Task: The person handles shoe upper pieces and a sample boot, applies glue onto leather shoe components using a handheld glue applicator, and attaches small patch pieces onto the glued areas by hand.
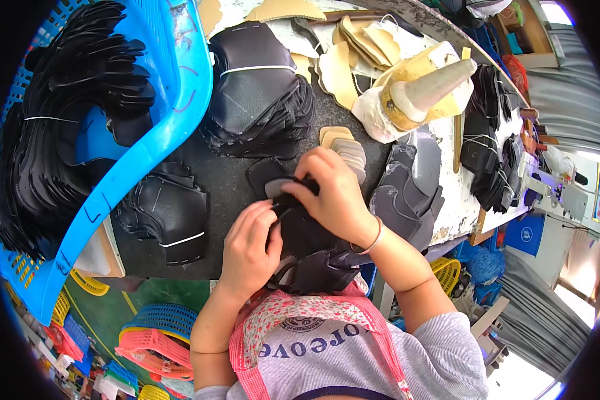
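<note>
My left hand [252, 247] and my right hand [333, 197] meet over the front of the dark worktop. Both have their fingers closed on a black leather piece [307, 230], which hangs toward my lap. A small grey rounded patch [277, 187] shows at my right thumb and index finger; whether it is pinched too I cannot tell. Just beyond my right hand lies a fanned stack of beige and grey rounded patches [347, 150]. More black pieces [313, 272] rest at the table edge against my apron. Overlapping black pieces [410, 193] lie right of my right wrist.
A blue plastic basket [190, 80] full of black leather pieces [53, 127] stands at left. Tied black bundles [257, 87] [167, 210] lie nearby. Toward the back right are a cone-topped stand [423, 93] and beige cut pieces [340, 70]. A sewing machine [557, 190] stands far right.
</note>
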Tool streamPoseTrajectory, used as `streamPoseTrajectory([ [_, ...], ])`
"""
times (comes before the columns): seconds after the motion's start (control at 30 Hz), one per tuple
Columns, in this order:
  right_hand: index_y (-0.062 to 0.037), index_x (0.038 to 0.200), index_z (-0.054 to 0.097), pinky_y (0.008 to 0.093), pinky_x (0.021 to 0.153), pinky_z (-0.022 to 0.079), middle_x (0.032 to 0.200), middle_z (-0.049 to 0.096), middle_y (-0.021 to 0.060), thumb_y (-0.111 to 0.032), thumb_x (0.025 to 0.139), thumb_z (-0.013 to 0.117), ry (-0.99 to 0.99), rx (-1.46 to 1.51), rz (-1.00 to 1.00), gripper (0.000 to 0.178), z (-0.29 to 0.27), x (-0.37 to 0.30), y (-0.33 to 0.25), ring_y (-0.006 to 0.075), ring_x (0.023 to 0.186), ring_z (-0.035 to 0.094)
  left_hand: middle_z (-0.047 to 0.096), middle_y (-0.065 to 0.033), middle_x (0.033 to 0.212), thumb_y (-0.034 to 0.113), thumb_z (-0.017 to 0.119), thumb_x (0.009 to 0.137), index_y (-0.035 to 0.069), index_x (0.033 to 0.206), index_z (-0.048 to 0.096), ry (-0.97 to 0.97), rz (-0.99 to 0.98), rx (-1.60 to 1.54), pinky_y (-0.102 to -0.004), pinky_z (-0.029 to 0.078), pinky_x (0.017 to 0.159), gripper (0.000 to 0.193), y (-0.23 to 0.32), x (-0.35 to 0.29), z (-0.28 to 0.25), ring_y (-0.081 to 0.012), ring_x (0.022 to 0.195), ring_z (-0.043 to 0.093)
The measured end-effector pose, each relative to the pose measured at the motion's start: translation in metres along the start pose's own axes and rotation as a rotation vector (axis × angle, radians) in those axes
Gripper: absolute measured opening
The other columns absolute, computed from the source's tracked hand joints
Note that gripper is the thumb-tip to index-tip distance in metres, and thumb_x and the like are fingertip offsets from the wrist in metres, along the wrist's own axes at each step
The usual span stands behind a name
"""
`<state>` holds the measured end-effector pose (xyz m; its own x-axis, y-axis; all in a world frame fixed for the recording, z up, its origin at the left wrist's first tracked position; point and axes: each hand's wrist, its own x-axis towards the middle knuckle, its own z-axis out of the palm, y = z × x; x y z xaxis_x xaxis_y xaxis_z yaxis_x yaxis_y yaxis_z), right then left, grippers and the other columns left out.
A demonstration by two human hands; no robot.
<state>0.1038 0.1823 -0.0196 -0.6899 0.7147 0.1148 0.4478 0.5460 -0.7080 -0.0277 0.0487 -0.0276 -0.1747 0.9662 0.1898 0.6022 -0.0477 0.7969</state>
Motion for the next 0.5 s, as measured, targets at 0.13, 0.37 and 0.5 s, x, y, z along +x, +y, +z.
streamPoseTrajectory([
  [0.13, -0.0023, 0.089, 0.057, 0.0253, 0.061, 0.048, 0.084, 0.062, 0.0065, -0.003, 0.081, 0.075, 0.341, 0.323, 0.156, 0.02, -0.01, 0.008, -0.002, 0.0125, 0.066, 0.06, 0.062, -0.0213, 0.103, -0.003, 0.067, 0.079, -0.001, 0.111, 0.051, 0.066, -0.05, -0.024, -0.0418, 0.051, 0.082, 0.035, 0.0, 0.001, 0.001, -0.0376, 0.095, 0.063],
  [0.37, -0.0035, 0.098, 0.048, 0.0145, 0.052, 0.038, 0.082, 0.058, -0.0008, 0.001, 0.09, 0.065, 0.63, 0.794, 0.24, 0.019, -0.049, -0.006, -0.003, -0.0003, 0.063, 0.049, 0.059, -0.0231, 0.113, 0.011, 0.076, 0.078, -0.001, 0.129, 0.044, -0.002, -0.355, -0.411, -0.0411, 0.05, 0.086, 0.061, 0.017, -0.014, -0.018, -0.0358, 0.101, 0.062],
  [0.5, -0.0047, 0.097, 0.049, 0.0142, 0.057, 0.039, 0.081, 0.057, -0.0028, -0.001, 0.091, 0.064, 0.539, 0.787, 0.329, 0.017, -0.053, -0.035, 0.004, -0.0002, 0.067, 0.05, 0.049, -0.021, 0.126, 0.014, 0.085, 0.067, 0.0, 0.132, 0.041, 0.1, -0.11, 0.034, -0.0411, 0.046, 0.091, 0.08, 0.024, -0.029, -0.02, -0.0334, 0.111, 0.054],
])
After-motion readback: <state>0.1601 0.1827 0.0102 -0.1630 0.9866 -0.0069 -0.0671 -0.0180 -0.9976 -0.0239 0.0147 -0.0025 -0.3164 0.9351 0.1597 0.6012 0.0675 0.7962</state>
